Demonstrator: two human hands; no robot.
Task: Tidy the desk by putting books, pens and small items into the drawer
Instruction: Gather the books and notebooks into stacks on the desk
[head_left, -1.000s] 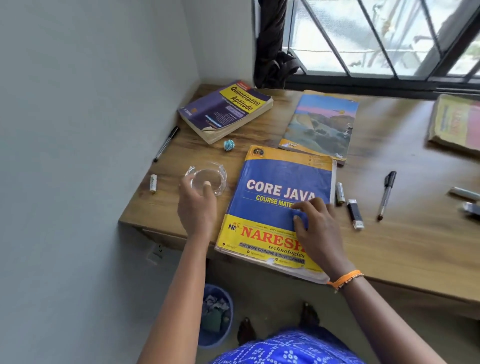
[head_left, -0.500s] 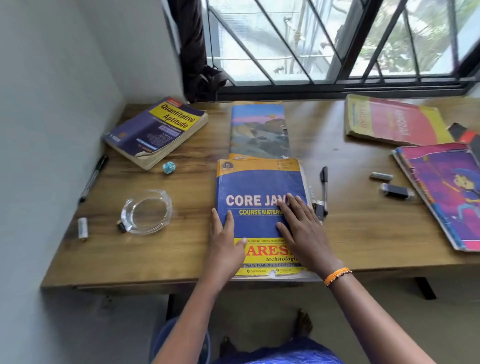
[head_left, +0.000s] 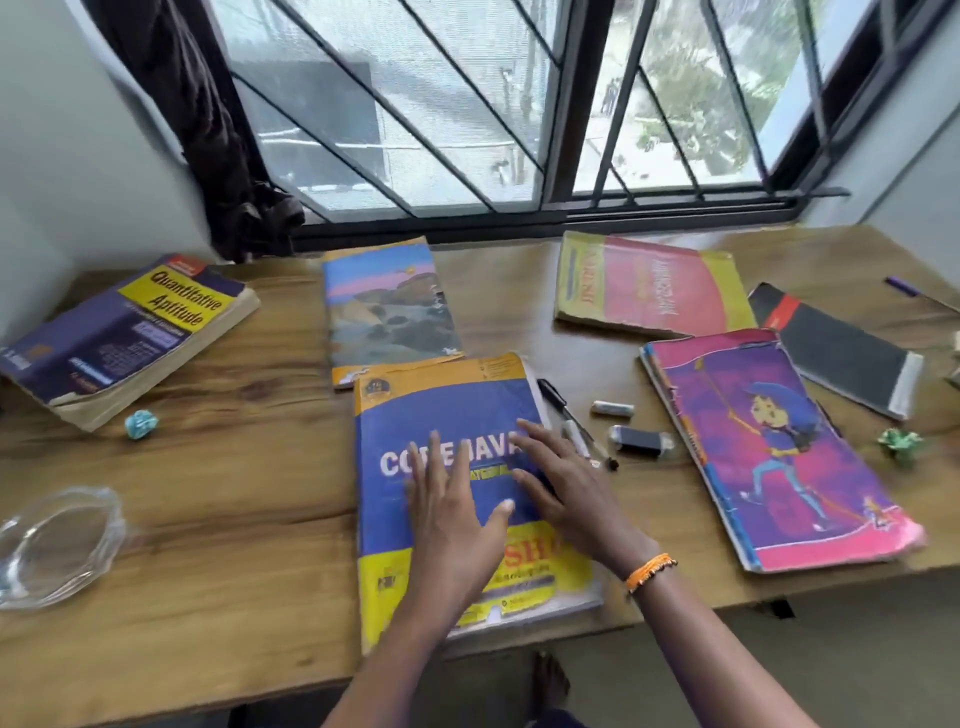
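A blue and yellow Core Java book (head_left: 447, 415) lies at the desk's front edge, its near end hanging slightly over. My left hand (head_left: 452, 525) and my right hand (head_left: 566, 488) both rest flat on its cover, fingers spread, gripping nothing. Just right of the book lie a black pen (head_left: 558, 402), a small white cylinder (head_left: 613, 409) and a black USB stick (head_left: 641, 439). No drawer is in view.
On the wooden desk (head_left: 234, 519) lie a thick Quantitative Aptitude book (head_left: 130, 332), a landscape-cover book (head_left: 387, 306), a red and yellow book (head_left: 654, 286), a pink cartoon notebook (head_left: 779, 447), a black notebook (head_left: 836, 348), a glass dish (head_left: 52, 545) and two crumpled paper balls (head_left: 141, 423).
My left hand left the glass dish and came onto the Core Java book beside my right hand. My view swung right and up, showing more of the desk's right side.
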